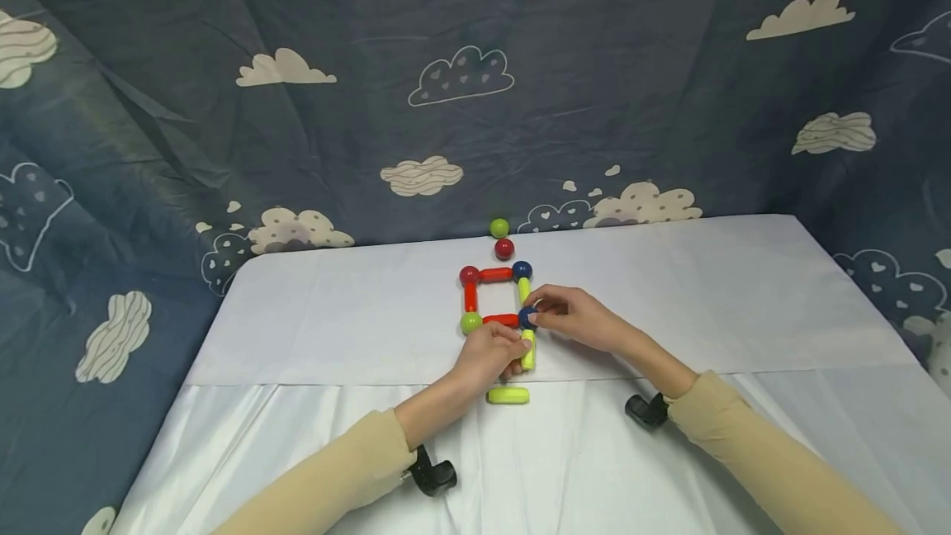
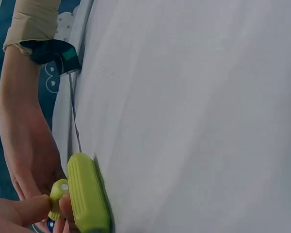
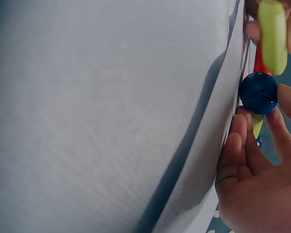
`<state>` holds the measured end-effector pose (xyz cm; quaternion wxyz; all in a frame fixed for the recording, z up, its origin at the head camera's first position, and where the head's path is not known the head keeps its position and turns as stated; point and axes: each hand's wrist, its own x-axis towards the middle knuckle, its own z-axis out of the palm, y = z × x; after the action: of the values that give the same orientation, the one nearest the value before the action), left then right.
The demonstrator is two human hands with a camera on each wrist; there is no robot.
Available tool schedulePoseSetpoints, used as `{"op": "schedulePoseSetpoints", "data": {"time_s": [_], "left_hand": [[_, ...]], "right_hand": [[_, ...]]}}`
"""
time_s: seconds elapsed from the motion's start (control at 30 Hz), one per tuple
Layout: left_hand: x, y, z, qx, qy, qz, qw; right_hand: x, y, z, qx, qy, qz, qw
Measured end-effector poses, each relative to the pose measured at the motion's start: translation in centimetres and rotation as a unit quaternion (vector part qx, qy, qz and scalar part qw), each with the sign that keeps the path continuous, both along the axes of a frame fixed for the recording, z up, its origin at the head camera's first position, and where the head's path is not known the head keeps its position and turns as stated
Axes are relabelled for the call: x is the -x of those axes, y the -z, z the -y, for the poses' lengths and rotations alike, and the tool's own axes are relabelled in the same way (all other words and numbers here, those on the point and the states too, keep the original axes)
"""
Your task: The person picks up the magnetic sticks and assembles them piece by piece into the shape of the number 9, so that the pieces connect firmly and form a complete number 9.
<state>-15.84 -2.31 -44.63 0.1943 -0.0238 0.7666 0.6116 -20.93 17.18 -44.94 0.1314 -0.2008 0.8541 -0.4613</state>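
The gripped yellow stick (image 1: 527, 351) lies at six o'clock of the near blue ball (image 1: 527, 318); whether they touch, I cannot tell. The left hand (image 1: 486, 360) pinches that stick between thumb and finger. The right hand (image 1: 575, 318), at three o'clock, has thumb and fingertips closed on the near blue ball. From this ball a red stick (image 1: 501, 320) runs toward nine to a corner green ball (image 1: 471, 323); a far blue ball (image 1: 522, 271) sits at twelve. A loose yellow stick (image 1: 508, 395) lies between six and seven, on white cloth (image 1: 334, 312).
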Motion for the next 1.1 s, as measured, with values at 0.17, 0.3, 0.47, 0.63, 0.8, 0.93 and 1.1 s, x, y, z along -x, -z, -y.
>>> {"op": "schedulePoseSetpoints", "data": {"time_s": [0.17,0.3,0.47,0.63,0.8,0.93,1.1], "left_hand": [[0.3,-0.1,-1.2,-0.010,-0.019,-0.005,0.9998],[0.1,0.0,-1.4,-0.020,-0.011,-0.015,0.9996],[-0.4,-0.1,-1.0,-0.038,-0.001,-0.014,0.9992],[-1.0,-0.1,-0.2,-0.080,0.003,-0.008,0.9967],[-0.8,-0.3,0.9,-0.070,0.020,-0.050,0.9961],[0.7,-0.9,1.8,-0.011,0.032,-0.124,0.9917],[3.7,-1.5,2.9,0.050,0.015,-0.216,0.9749]], "right_hand": [[0.1,-0.1,0.0,0.009,-0.005,0.005,0.9999],[0.1,-0.2,-0.1,0.009,-0.004,0.004,0.9999],[0.0,-0.3,-0.3,0.008,-0.005,-0.002,0.9999],[0.0,-0.3,-0.4,0.010,-0.004,-0.007,0.9999],[0.0,0.0,-0.5,0.009,-0.003,-0.010,0.9999],[0.0,0.1,-0.3,0.012,-0.004,-0.003,0.9999],[0.1,0.2,-0.1,0.006,0.000,0.002,1.0000]]}}
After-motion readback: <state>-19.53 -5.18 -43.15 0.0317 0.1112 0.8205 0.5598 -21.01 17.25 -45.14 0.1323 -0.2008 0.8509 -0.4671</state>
